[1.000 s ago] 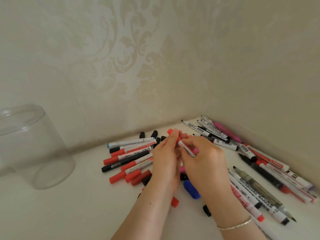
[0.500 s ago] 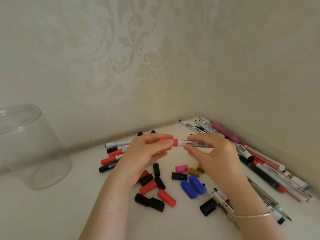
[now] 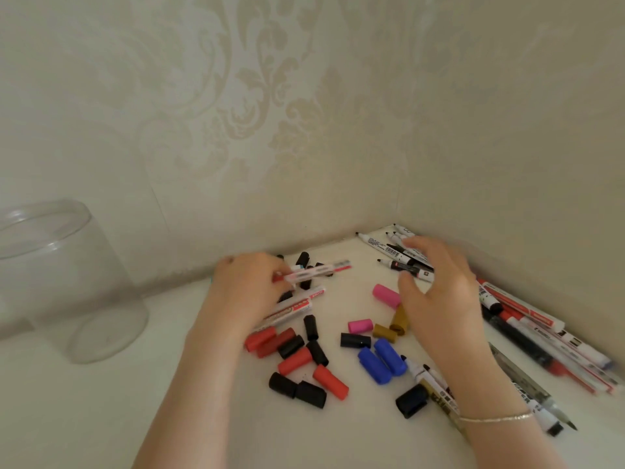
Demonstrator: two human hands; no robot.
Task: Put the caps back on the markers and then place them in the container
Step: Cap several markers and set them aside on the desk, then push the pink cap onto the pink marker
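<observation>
My left hand grips a capped red-and-white marker low over a group of capped markers on the white surface. My right hand hovers with fingers spread and holds nothing, above the uncapped markers in the back corner. Loose caps lie between my hands: red caps, black caps, blue caps, pink caps and gold caps. The clear container stands at the far left.
Patterned walls meet in a corner right behind the markers. More uncapped markers line the right wall, and a few markers lie under my right forearm. A bracelet circles my right wrist.
My right hand has let go of the capped red marker and moved right toward the corner markers. My left hand has carried that marker left and down toward the capped group.
</observation>
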